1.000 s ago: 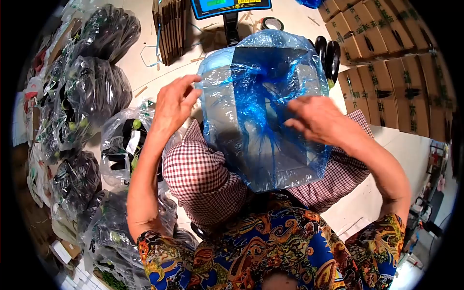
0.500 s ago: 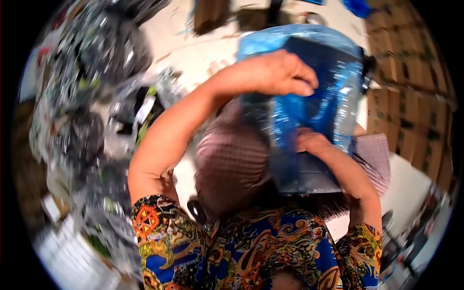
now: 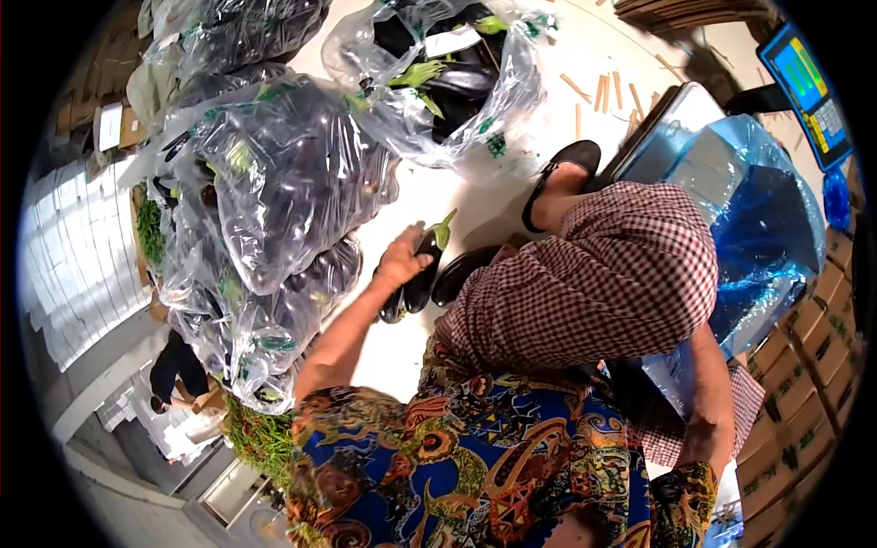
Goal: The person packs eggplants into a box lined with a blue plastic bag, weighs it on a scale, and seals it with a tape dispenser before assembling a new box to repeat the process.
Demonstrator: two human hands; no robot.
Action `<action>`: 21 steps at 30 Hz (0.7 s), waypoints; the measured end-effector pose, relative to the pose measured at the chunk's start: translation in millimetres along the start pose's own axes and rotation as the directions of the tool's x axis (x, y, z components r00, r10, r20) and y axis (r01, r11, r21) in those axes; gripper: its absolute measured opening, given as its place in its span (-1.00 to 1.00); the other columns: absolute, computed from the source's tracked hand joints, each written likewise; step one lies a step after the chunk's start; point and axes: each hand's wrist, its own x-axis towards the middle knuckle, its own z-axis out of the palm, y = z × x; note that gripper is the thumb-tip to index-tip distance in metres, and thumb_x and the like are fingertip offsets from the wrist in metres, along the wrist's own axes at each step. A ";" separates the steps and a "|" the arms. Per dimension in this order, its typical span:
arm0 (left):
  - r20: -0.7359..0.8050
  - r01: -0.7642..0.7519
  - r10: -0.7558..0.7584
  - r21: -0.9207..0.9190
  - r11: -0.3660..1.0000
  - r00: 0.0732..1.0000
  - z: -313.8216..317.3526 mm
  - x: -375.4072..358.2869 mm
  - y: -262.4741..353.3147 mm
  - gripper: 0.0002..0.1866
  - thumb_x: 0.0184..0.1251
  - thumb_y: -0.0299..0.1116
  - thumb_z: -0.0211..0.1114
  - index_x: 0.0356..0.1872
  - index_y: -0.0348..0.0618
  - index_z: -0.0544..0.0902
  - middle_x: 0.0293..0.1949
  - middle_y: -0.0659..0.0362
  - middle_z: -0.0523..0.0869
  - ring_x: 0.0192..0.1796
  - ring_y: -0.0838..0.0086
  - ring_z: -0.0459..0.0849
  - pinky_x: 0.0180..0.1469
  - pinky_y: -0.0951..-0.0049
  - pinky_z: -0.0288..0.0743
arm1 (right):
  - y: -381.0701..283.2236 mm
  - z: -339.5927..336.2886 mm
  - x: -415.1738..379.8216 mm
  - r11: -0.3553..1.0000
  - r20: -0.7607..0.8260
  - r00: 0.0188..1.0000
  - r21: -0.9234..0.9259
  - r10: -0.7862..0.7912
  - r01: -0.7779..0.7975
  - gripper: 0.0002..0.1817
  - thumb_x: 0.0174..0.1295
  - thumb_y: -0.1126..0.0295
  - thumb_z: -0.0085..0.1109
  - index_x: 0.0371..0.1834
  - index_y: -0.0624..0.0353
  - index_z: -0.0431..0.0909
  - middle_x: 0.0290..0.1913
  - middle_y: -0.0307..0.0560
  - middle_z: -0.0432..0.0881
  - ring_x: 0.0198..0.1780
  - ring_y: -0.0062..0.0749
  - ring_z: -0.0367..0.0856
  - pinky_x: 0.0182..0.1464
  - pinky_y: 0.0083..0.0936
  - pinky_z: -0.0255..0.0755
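On the pale floor, my left hand (image 3: 400, 260) is closed around a dark, glossy eggplant (image 3: 423, 274) with a green stem, its thumb lying across the skin. Just beside it, partly under the hand, is a second dark eggplant (image 3: 393, 306). A blue plastic bag (image 3: 767, 219) lines a box on the right, beside my checkered trouser leg (image 3: 594, 283). My right forearm (image 3: 708, 393) reaches toward that bag, but the knee hides the hand.
Clear bags of eggplants (image 3: 292, 183) are piled at left. An opened bag of eggplants (image 3: 457, 78) lies ahead. My black shoe (image 3: 461, 274) is near the left hand. A scale display (image 3: 806, 96) and stacked cartons (image 3: 795, 384) stand at right. Another person (image 3: 178, 370) is far left.
My view has swung left. My left hand has gone from above the blue bag down to the floor and taken hold of an eggplant. My right hand has passed out of sight behind the knee.
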 end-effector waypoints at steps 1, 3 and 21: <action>0.059 0.123 -0.129 0.094 0.988 0.990 1.1 -8.1 20.4 -0.13 0.01 -0.24 0.52 0.39 -0.23 0.34 0.22 -0.17 0.53 0.34 0.02 0.44 0.39 0.18 0.29 | -17.0 14.1 34.9 0.999 0.003 0.999 -0.003 -0.049 0.049 -0.68 0.29 0.43 0.05 0.11 0.19 0.52 0.07 -0.10 0.65 0.08 -0.33 0.59 0.17 -0.48 0.43; -0.011 0.263 -0.267 0.221 0.939 0.964 42.9 -13.5 12.6 0.07 -0.06 -0.17 0.56 0.50 -0.11 0.11 0.24 -0.11 0.50 0.34 0.01 0.39 0.33 0.09 0.30 | -42.4 42.3 102.6 0.995 0.004 0.996 -0.026 -0.092 0.092 -0.68 0.29 0.43 0.05 0.10 0.19 0.52 0.06 -0.09 0.65 0.08 -0.32 0.59 0.17 -0.47 0.43; -0.353 -0.093 0.092 0.014 0.996 0.931 28.6 29.7 36.1 -0.27 0.08 -0.39 0.41 0.34 -0.14 0.34 0.13 -0.06 0.47 0.10 -0.03 0.44 0.12 0.00 0.30 | 48.0 -28.2 -131.3 0.921 0.085 0.922 -0.137 0.378 -0.365 -0.68 0.23 0.46 0.08 0.06 0.20 0.55 0.02 -0.04 0.67 0.05 -0.26 0.59 0.16 -0.43 0.42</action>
